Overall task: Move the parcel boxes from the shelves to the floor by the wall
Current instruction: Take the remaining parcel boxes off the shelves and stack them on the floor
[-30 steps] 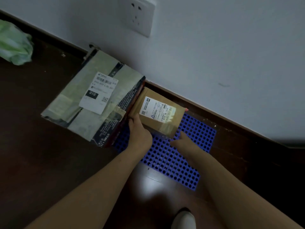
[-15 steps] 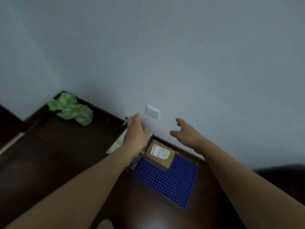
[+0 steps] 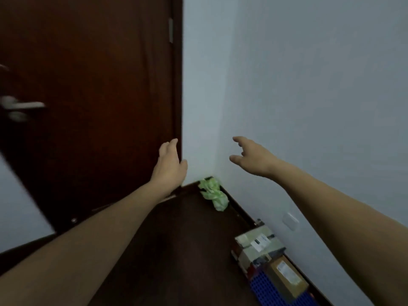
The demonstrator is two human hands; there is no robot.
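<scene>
Left hand [image 3: 169, 165] and right hand [image 3: 254, 156] raised, fingers relaxed, holding nothing. Taped parcel box [image 3: 257, 247] and small brown parcel box [image 3: 286, 276] (on blue perforated mat [image 3: 262, 290]) lie on floor touching, beside wall [image 3: 309, 107].

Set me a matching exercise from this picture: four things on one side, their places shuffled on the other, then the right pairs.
Things:
1. small brown box
2. green bag
3. wall socket
4. left hand

Places:
A. in the floor corner
B. on the blue mat
C. raised before the dark door, holding nothing
D. on the wall near the large taped box

Pairs: 1-B, 2-A, 3-D, 4-C.
</scene>
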